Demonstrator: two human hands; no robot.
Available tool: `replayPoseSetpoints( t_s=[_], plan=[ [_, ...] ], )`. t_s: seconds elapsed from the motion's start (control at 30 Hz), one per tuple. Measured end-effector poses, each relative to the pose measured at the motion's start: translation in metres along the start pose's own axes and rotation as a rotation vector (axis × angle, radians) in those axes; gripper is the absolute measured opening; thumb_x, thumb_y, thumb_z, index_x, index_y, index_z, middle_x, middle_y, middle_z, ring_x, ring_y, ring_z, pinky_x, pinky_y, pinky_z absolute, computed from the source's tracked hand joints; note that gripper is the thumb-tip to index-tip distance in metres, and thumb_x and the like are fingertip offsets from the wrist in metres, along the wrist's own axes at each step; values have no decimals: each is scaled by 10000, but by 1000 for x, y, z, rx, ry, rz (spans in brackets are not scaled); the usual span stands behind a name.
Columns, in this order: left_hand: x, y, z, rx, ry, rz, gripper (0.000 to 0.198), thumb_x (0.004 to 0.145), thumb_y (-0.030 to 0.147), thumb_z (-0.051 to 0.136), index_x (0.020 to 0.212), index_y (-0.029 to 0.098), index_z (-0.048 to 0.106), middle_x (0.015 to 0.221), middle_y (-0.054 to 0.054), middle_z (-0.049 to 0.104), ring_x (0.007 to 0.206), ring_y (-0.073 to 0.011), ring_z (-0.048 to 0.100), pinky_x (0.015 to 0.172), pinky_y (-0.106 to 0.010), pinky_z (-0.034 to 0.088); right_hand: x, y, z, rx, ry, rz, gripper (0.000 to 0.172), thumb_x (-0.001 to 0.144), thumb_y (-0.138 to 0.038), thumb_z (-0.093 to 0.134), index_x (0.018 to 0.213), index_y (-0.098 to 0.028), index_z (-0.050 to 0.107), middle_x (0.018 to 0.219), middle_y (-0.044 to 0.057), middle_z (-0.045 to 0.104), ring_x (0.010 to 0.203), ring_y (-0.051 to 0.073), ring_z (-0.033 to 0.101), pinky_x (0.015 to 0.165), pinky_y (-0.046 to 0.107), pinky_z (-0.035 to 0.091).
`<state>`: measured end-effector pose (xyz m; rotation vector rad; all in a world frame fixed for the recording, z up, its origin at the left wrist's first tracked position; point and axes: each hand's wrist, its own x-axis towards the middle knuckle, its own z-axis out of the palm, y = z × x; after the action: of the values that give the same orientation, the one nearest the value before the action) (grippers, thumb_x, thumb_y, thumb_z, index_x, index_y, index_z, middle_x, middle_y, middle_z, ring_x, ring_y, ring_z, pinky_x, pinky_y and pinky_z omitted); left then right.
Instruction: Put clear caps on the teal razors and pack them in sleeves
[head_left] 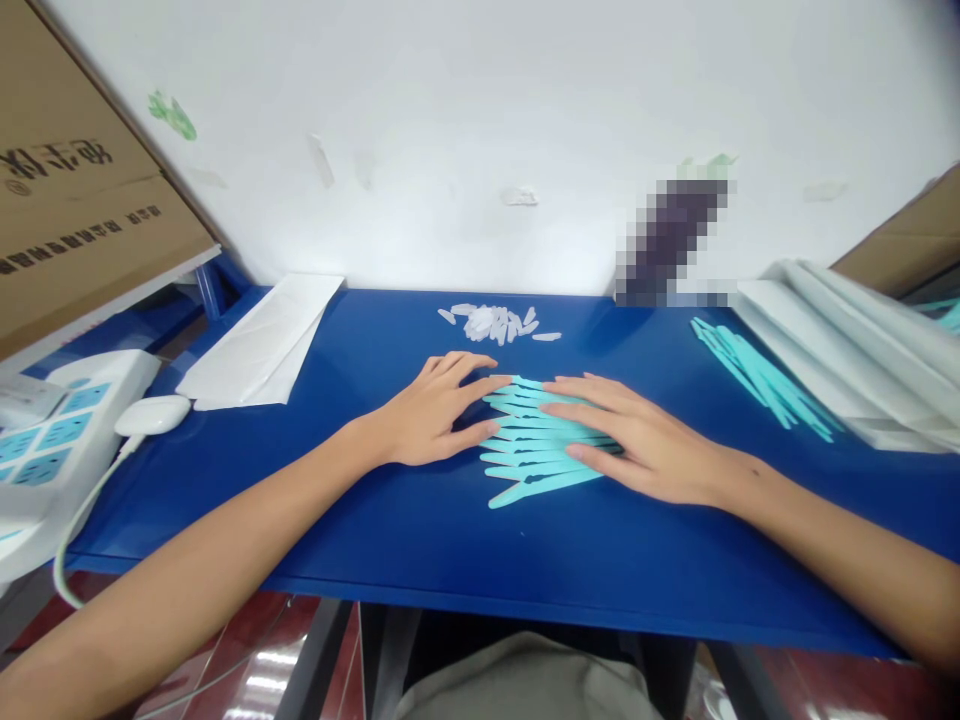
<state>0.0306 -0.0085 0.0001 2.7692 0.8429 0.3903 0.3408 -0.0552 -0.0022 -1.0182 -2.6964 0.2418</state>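
Note:
Several slim turquoise sticks (536,455), shaped like eyebrow razors, lie side by side in a row on the blue table (420,530). My left hand (439,410) is open at their left ends, thumb and index fingertips touching or just over the ends near the top of the row. From the other side my right hand (637,435) rests over the right part of the row, fingers spread and hiding those ends. A small heap of whitish translucent pieces, perhaps caps (495,323), lies beyond my hands.
More turquoise sticks (761,380) lie at the right beside white plastic bags (817,330). At the left are a white sheet or bag (266,340), a power strip (82,440) with a white charger and cable (154,415), and a cardboard box (90,180). A white wall closes the back.

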Motion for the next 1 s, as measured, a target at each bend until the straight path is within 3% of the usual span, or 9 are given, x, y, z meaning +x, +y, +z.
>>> replayPoseSetpoints(
  t_s=[0.1, 0.27, 0.33, 0.67, 1.0],
  plan=[
    [0, 5, -1, -17, -30, 19, 662, 1016, 612, 484, 1570, 254, 423, 1595, -161, 409, 1435, -381, 388, 1142, -598, 343, -1, 0, 0, -22, -26, 38, 542, 1055, -467, 446, 1552, -256, 484, 1641, 114, 420, 1516, 332, 378, 1201, 642, 345],
    [0, 28, 7, -46, -87, 25, 1058, 841, 781, 631, 1652, 219, 250, 1684, -180, 275, 1558, -457, 184, 1232, -654, 202, 0, 0, 0, -41, -26, 23, 552, 1046, -472, 458, 1555, -259, 480, 1593, 130, 489, 1481, 343, 434, 1182, 647, 363],
    [0, 35, 11, -53, -110, 10, 1116, 819, 800, 637, 1663, 212, 206, 1698, -188, 237, 1570, -467, 147, 1238, -671, 175, -1, -1, 0, -50, -10, 18, 547, 1041, -466, 471, 1549, -264, 488, 1585, 132, 499, 1465, 349, 456, 1166, 652, 379],
    [0, 22, 8, -69, -111, -24, 1040, 845, 782, 622, 1646, 223, 264, 1710, -178, 209, 1573, -475, 143, 1241, -701, 151, -2, -9, 3, -82, 20, 31, 543, 1024, -481, 506, 1517, -253, 524, 1597, 148, 479, 1477, 374, 427, 1145, 658, 402],
    [-1, 23, 11, -28, -129, -17, 895, 955, 711, 511, 1647, 202, 259, 1718, -190, 167, 1586, -450, 117, 1243, -704, 126, -3, -17, 4, -84, -10, -78, 569, 1007, -466, 541, 1525, -235, 503, 1652, 161, 386, 1522, 379, 352, 1170, 698, 344]
  ],
)
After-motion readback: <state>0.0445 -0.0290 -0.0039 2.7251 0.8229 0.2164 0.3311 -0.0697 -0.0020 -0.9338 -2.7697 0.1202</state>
